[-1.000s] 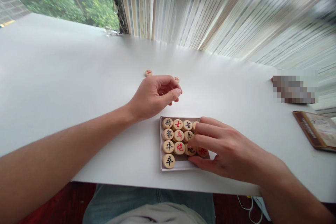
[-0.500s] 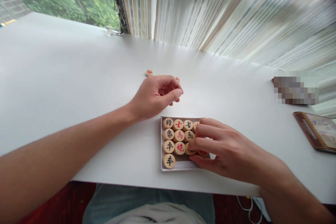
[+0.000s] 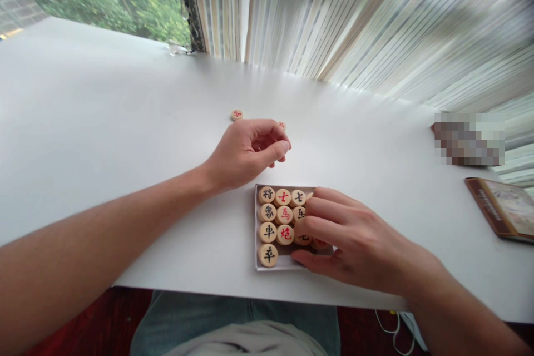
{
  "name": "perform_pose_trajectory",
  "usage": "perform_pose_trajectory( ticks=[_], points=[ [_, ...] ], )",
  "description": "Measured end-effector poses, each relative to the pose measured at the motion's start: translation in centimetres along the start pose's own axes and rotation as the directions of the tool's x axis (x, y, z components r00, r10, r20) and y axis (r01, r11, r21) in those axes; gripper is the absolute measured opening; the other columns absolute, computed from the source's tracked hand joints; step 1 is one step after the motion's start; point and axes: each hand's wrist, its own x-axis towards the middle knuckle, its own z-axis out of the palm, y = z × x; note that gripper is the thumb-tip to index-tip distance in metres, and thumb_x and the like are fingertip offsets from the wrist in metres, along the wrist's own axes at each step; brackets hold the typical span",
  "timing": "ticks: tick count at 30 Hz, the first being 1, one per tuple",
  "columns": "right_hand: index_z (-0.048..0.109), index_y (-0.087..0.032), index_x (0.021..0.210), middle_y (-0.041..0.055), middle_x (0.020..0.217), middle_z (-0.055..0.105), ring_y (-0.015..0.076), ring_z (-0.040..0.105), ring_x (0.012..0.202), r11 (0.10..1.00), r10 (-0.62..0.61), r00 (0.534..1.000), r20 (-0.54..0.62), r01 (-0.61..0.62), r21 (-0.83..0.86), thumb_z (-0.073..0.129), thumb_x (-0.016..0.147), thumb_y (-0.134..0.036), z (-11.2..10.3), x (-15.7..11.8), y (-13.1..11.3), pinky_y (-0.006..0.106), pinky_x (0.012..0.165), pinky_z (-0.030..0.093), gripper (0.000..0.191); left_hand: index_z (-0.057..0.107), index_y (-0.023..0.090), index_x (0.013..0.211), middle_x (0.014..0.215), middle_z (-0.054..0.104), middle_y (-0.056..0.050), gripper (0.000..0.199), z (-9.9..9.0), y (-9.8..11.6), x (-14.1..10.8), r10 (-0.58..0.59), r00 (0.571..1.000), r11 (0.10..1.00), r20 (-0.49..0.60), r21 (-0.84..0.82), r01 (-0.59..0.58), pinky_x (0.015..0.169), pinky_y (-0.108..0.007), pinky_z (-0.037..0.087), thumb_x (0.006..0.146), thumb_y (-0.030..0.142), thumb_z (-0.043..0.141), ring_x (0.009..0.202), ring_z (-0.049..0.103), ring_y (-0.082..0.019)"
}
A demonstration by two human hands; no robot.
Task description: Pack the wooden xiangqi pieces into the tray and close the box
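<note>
A shallow white box (image 3: 287,263) lies near the table's front edge. Round wooden Chinese chess pieces (image 3: 285,214) stand in it in rows, marked in red and black characters. My right hand (image 3: 346,233) reaches over the box's right part, thumb and fingers apart, fingertips at the pieces, hiding some of them. Above the table behind the box, my left hand (image 3: 254,150) is curled, thumb tip against the index finger; whatever its fingers may enclose is hidden. Just beyond it lie two red-marked chess pieces, one left piece (image 3: 237,115) and one right piece (image 3: 282,125), partly covered.
On the right of the white table (image 3: 125,139) lies a brown-edged booklet (image 3: 500,208), with a blurred-out object (image 3: 467,142) behind it. A striped curtain (image 3: 317,16) hangs along the far edge. White cords (image 3: 394,328) show below the front edge.
My right hand has shifted slightly left over the box, covering more of the black horse piece. My left hand and the loose pieces stay where they were.
</note>
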Motion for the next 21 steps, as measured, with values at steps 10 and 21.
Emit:
perform_pose_trajectory(
  ticks=[10,21],
  points=[
    [0.07,-0.015,0.097,0.0054,0.085,0.064,0.0203,0.05,0.08,0.999,-0.047,0.998,-0.038,0.047,0.003,0.069,0.102,-0.018,0.99,0.42,-0.25,0.033,0.074,0.044,0.006,0.07,0.014,0.08,0.072,0.071,-0.003,0.011,0.0,-0.08,-0.08,-0.002,1.0,1.0,0.011,-0.009,0.002,0.059,-0.019,0.059,0.088,0.02,0.068,0.068,0.072,-0.012],
    [0.073,-0.013,0.094,0.006,0.085,0.064,0.02,0.049,0.08,0.998,-0.056,0.997,-0.046,0.056,-0.006,0.065,0.103,-0.015,1.13,0.66,-0.12,0.034,0.074,0.045,0.012,0.069,0.014,0.079,0.072,0.07,-0.002,0.011,0.0,-0.08,-0.02,0.008,1.0,1.0,0.017,-0.003,-0.008,0.059,-0.02,0.059,0.088,0.019,0.068,0.067,0.071,-0.012]
  ],
)
